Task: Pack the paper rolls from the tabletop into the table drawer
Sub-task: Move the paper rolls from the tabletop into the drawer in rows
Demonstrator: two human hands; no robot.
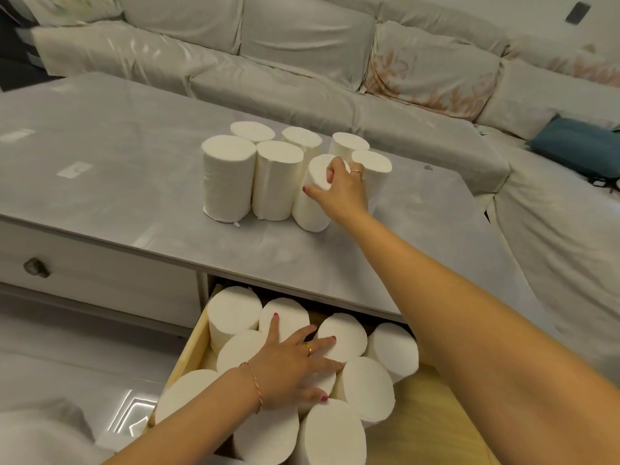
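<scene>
Beneath the left hand (pixel 291 367), the open drawer (pixel 193 344) holds upright paper rolls (pixel 362 384); its fingers lie spread flat across their tops. The right hand (pixel 342 186) reaches onto the tabletop (pixel 100 156), fingers and thumb curled round the top of a tilted paper roll (pixel 310 203), six others standing just beyond.

- Both forearms are bare, with no sleeves showing.
- The left hand (pixel 291 364) wears a gold ring (pixel 307 348) and red nail polish.
- A thin multicoloured string bracelet (pixel 254 385) circles the left wrist.
- The right hand (pixel 342 189) wears a thin ring (pixel 356 172) and red nail polish.
</scene>
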